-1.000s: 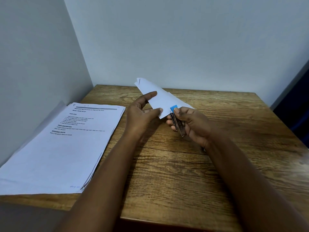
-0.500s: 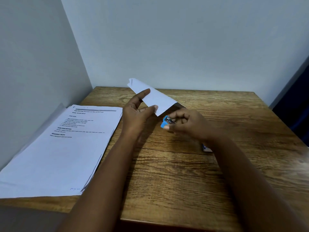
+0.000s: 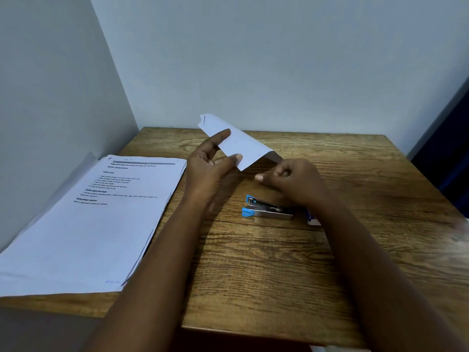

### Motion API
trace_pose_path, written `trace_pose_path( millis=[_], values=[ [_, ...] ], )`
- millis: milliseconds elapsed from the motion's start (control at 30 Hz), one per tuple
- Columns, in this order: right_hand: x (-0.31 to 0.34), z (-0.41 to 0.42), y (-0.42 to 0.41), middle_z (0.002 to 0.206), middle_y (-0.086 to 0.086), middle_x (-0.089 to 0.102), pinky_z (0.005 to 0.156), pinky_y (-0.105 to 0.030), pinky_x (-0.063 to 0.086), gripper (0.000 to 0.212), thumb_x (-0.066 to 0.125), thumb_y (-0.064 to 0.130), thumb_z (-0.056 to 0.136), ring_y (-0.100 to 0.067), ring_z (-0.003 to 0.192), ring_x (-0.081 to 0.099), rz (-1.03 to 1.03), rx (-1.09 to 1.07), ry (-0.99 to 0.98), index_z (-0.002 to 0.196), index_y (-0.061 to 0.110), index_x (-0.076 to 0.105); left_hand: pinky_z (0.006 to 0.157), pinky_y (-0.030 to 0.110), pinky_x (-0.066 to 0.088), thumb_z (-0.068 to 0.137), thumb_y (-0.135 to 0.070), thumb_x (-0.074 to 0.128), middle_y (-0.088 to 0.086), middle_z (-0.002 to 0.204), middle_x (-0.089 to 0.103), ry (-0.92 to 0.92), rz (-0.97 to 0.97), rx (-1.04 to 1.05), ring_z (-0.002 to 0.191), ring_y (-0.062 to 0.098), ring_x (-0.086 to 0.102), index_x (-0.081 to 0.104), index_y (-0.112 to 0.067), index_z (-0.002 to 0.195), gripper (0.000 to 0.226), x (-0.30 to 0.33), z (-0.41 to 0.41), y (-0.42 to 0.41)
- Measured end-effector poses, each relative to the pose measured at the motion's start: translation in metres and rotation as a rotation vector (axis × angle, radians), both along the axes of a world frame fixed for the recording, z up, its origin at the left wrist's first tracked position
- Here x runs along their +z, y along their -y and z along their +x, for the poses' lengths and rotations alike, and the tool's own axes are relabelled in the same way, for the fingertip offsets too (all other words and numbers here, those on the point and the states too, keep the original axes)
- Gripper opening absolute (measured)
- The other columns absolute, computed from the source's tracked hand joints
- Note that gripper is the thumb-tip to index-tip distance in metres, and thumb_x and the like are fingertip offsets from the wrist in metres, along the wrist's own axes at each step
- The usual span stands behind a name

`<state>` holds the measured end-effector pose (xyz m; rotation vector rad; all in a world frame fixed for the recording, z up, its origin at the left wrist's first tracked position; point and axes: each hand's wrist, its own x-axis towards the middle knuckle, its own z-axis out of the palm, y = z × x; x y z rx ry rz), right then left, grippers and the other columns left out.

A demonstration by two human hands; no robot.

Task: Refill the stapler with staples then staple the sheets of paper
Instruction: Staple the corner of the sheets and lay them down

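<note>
Far left: smooth pale wall [image 3: 45, 102], matte, meeting a second wall at the corner. Below it, a thick stack of white printed sheets [image 3: 86, 224], flat and rectangular, edges slightly fanned along the right side, lying on the left part of a wooden table [image 3: 266, 275] with a brown, strongly grained, streaky surface. Legible on the top page: "TASK GOAL", "TASK DESCRIPTION", "REQUIRED PROPS"; smaller lines too blurred to read, plus a faint blue handwritten note near the lower corner, unreadable.

Centre: left hand [image 3: 210, 168] raised above the table, thumb and fingers pinching a separate set of white sheets [image 3: 238, 143], held tilted, thin and crisp, one corner pointing up toward the back wall, a small dark mark near that top corner. Thumb on the near face, forefinger stretched along the upper edge.

Right of that: right hand [image 3: 294, 179] just beside the lower edge of the held sheets, fingers curled loosely inward, thumb out to the left; whether touching the paper or holding anything cannot be told.

Beneath the right hand, resting on the wood apart from both hands: small stapler [image 3: 266, 209], shiny metal body, blue plastic tips at the left end, lying closed lengthwise. Just right of it, mostly hidden by the forearm, a small white and blue box [image 3: 312, 220], print unreadable.
</note>
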<state>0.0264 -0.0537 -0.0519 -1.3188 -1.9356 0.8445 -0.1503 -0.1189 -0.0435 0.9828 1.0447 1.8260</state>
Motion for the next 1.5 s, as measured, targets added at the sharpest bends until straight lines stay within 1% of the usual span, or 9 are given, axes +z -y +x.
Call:
trace_pose_path(
  millis=[133, 233, 400, 567, 733, 900, 1267, 1400, 1500],
  values=[
    [0.0, 0.012, -0.009, 0.089, 0.001, 0.054, 0.059, -0.028, 0.038, 0.049, 0.087, 0.033, 0.065, -0.015, 0.076, 0.051, 0.239, -0.301, -0.092, 0.095, 0.018, 0.051, 0.063, 0.025, 0.057, 0.084, 0.014, 0.065, 0.0, 0.11, 0.076, 0.09, 0.019, -0.074, 0.077, 0.011, 0.072, 0.064, -0.008, 0.127, 0.049, 0.001, -0.001, 0.001],
    [0.004, 0.019, -0.015, 0.111, -0.003, 0.047, 0.076, -0.029, 0.045, 0.043, 0.084, 0.026, 0.071, -0.019, 0.099, 0.053, 0.254, -0.236, -0.124, 0.107, 0.025, 0.06, 0.059, 0.022, 0.056, 0.091, 0.006, 0.06, -0.006, 0.075, 0.07, 0.073, 0.005, -0.093, 0.06, 0.01, 0.063, 0.063, -0.005, 0.129, 0.04, 0.0, -0.003, 0.0],
    [0.012, 0.031, -0.019, 0.091, 0.0, 0.067, 0.077, -0.035, 0.048, 0.009, 0.073, 0.019, 0.084, -0.015, 0.087, 0.062, 0.173, -0.13, -0.385, 0.09, 0.012, 0.069, 0.062, 0.021, 0.057, 0.096, 0.003, 0.034, -0.009, 0.076, 0.073, -0.16, -0.016, -0.004, 0.073, 0.015, 0.074, 0.064, -0.01, 0.124, 0.043, 0.004, -0.008, 0.001],
    [0.019, 0.04, -0.017, 0.089, -0.002, 0.069, 0.071, -0.026, 0.054, 0.026, 0.082, 0.013, 0.075, -0.008, 0.081, 0.064, 0.184, -0.106, -0.572, 0.097, 0.007, 0.07, 0.052, 0.016, 0.048, 0.092, -0.013, 0.067, 0.0, 0.068, 0.068, -0.362, -0.016, 0.174, 0.052, 0.005, 0.059, 0.074, -0.017, 0.095, 0.008, 0.001, -0.01, 0.001],
    [0.021, 0.046, -0.019, 0.09, -0.003, 0.066, 0.071, -0.03, 0.053, 0.042, 0.088, 0.017, 0.067, -0.012, 0.081, 0.062, 0.12, -0.134, -0.609, 0.104, 0.018, 0.069, 0.049, 0.021, 0.037, 0.092, -0.032, 0.069, -0.009, 0.046, 0.053, -0.437, -0.116, 0.263, 0.043, 0.003, 0.042, 0.056, -0.023, 0.056, 0.039, -0.003, -0.016, -0.004],
    [0.019, 0.046, -0.021, 0.113, 0.006, 0.064, 0.077, -0.028, 0.055, 0.05, 0.089, 0.023, 0.065, -0.012, 0.099, 0.061, 0.12, -0.195, -0.599, 0.109, 0.027, 0.067, 0.052, 0.024, 0.038, 0.093, -0.034, 0.068, -0.009, 0.044, 0.052, -0.419, -0.168, 0.248, 0.043, 0.003, 0.042, 0.056, -0.025, 0.046, 0.049, -0.001, -0.014, -0.002],
    [0.011, 0.037, -0.02, 0.095, -0.002, 0.053, 0.07, -0.032, 0.048, 0.069, 0.084, 0.036, 0.071, -0.014, 0.084, 0.055, 0.207, -0.443, -0.42, 0.121, 0.015, 0.042, 0.05, 0.019, 0.041, 0.094, -0.036, 0.066, -0.004, 0.053, 0.065, -0.371, -0.05, 0.413, 0.044, 0.004, 0.046, 0.064, -0.023, 0.058, 0.038, 0.001, -0.014, 0.002],
    [0.01, 0.018, -0.008, 0.082, -0.009, 0.063, 0.069, -0.039, 0.054, 0.033, 0.075, 0.033, 0.083, -0.021, 0.076, 0.062, 0.051, -0.122, -0.467, 0.096, 0.009, 0.056, 0.047, 0.025, 0.036, 0.097, -0.036, 0.06, -0.004, 0.042, 0.053, -0.648, 0.037, 0.664, 0.042, 0.008, 0.049, 0.057, -0.023, 0.058, 0.041, -0.007, -0.005, 0.002],
    [0.008, 0.0, 0.004, 0.113, -0.009, 0.069, 0.083, -0.03, 0.058, 0.043, 0.075, 0.031, 0.078, -0.019, 0.103, 0.068, -0.05, 0.222, -0.503, 0.113, 0.009, 0.062, 0.041, 0.028, 0.032, 0.097, -0.028, 0.062, 0.001, 0.043, 0.054, -0.98, 0.128, 0.737, 0.039, 0.016, 0.05, 0.072, -0.019, 0.072, 0.028, -0.011, 0.006, 0.004]
  ],
)
